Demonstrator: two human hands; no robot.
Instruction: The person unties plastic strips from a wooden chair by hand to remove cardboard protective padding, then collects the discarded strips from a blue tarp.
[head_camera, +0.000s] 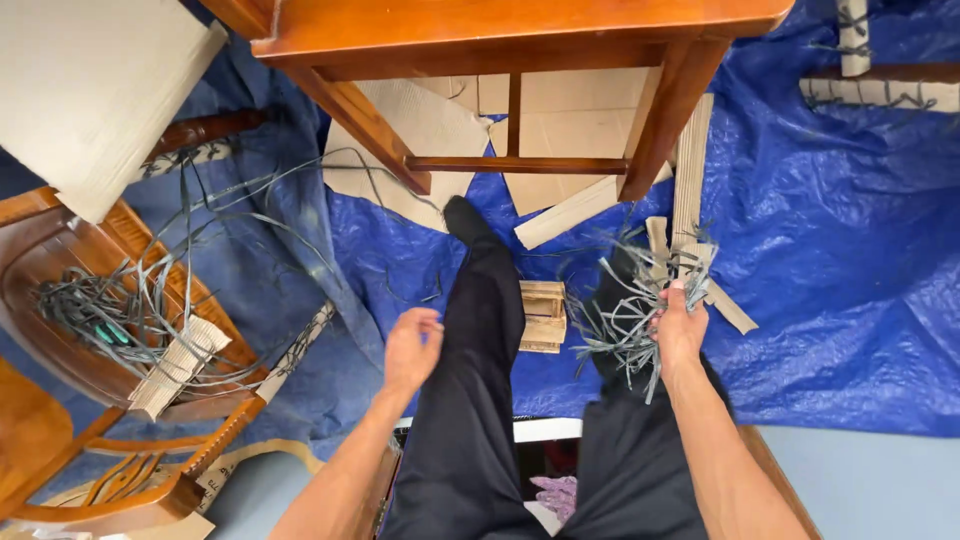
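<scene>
The person sits and looks down at two legs in black trousers, stretched out over a blue tarp (850, 300) on the floor. The right hand (680, 325) has a tight grip around a bunch of grey strips (620, 325), and some flat cardboard slats (690, 250) stick up out of the same fist. The strips hang loose and messy to the left of the hand, just above the right leg. The left hand (412, 345) holds nothing; its fingers are spread a little and it floats in the air beside the left leg. Between the legs, on the tarp, sits a small stack of cardboard pieces (542, 315). I think the step now is gathering the strips and slats into one bundle. The empty hand looks ready to come across and help, so it would need to reach over the leg and catch the loose ends without dropping the bunch. On the far left a wooden chair (60, 250) holds more grey strips in a tangle (100, 305) and another cardboard bundle (175, 365). A wooden table (520, 35) stands in front, with flat cardboard sheets (570, 130) lying under it
</scene>
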